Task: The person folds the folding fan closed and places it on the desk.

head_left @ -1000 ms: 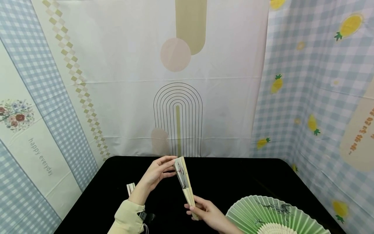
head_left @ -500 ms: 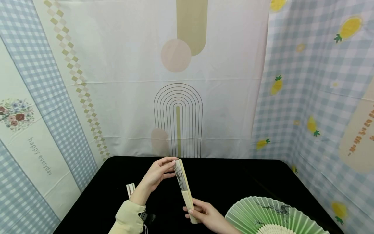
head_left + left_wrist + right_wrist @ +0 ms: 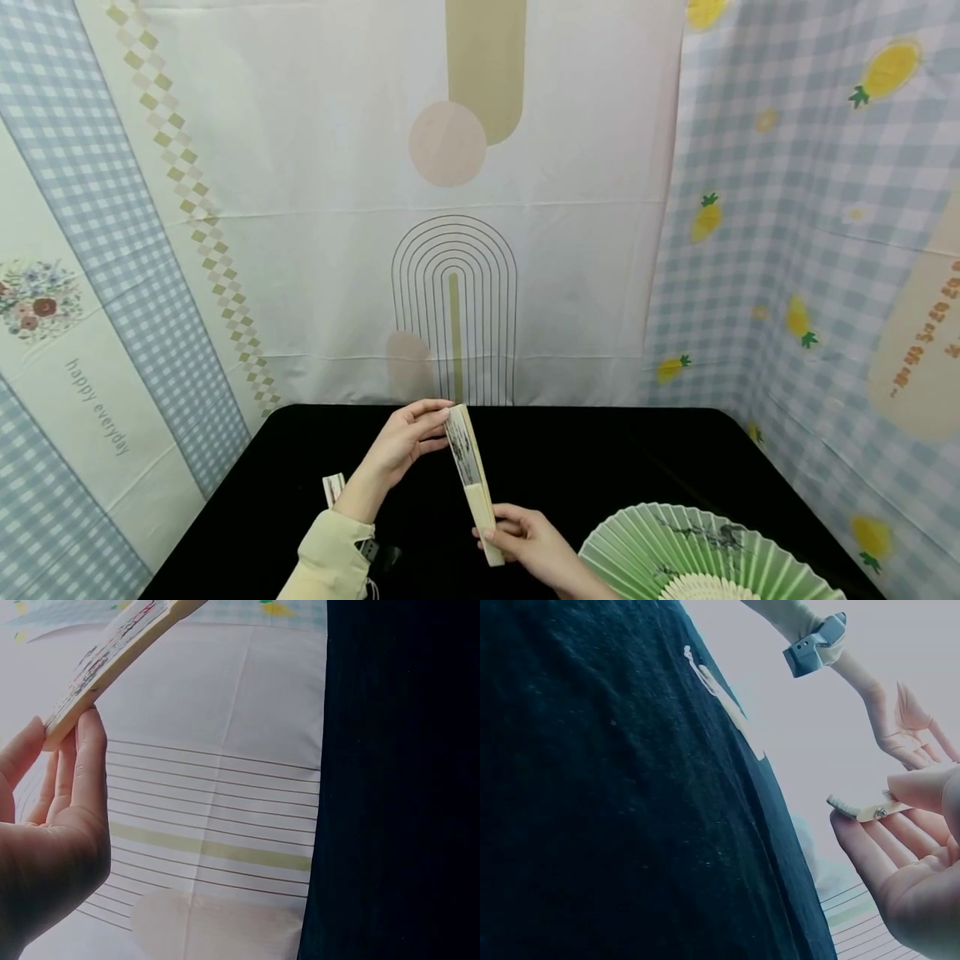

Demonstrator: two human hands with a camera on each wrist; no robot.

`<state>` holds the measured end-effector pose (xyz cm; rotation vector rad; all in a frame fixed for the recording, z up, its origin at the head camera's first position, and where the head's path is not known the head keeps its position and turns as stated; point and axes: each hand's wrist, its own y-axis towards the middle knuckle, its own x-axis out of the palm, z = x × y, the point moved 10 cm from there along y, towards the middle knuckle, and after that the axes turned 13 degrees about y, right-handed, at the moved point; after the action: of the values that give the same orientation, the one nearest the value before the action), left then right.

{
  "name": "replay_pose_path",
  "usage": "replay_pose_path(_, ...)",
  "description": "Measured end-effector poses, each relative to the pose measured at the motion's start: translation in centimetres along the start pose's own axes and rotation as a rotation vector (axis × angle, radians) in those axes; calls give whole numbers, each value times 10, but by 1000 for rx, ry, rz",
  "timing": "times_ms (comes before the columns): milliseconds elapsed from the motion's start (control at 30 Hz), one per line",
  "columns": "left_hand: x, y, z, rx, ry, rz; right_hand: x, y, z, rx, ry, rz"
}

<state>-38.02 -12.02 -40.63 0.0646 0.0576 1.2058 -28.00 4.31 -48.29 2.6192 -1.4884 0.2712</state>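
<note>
Folded cream slatted fan with dark-printed pale leaf (image 3: pixel 471 479), tilted above black-covered table (image 3: pixel 600 454), has turned flat-side out since a second ago, staying closed, left hand (image 3: pixel 403 443) pinching top, right hand (image 3: pixel 531 540) base.

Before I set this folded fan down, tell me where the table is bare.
The widest bare patch on the table lies right of the held fan, behind the green fan. A smaller one lies between the left edge and another folded fan, partly hidden. Front right is crowded by the green fan, left of centre by the sleeve.
</note>
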Motion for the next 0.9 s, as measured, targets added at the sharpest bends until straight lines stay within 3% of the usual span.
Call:
replay_pose_path(167,0,10,3,8,3,38,-3,6,-1,-2,7,13)
replay_pose_path(400,2,23,20,45,14,94,-6,19,1,-30,-1,35)
replay_pose_path(600,2,42,25,34,33,124,-12,32,-4,-45,-6,75)
replay_pose_path(900,-2,70,12,-31,169,153,-28,59,-12,-38,34,111)
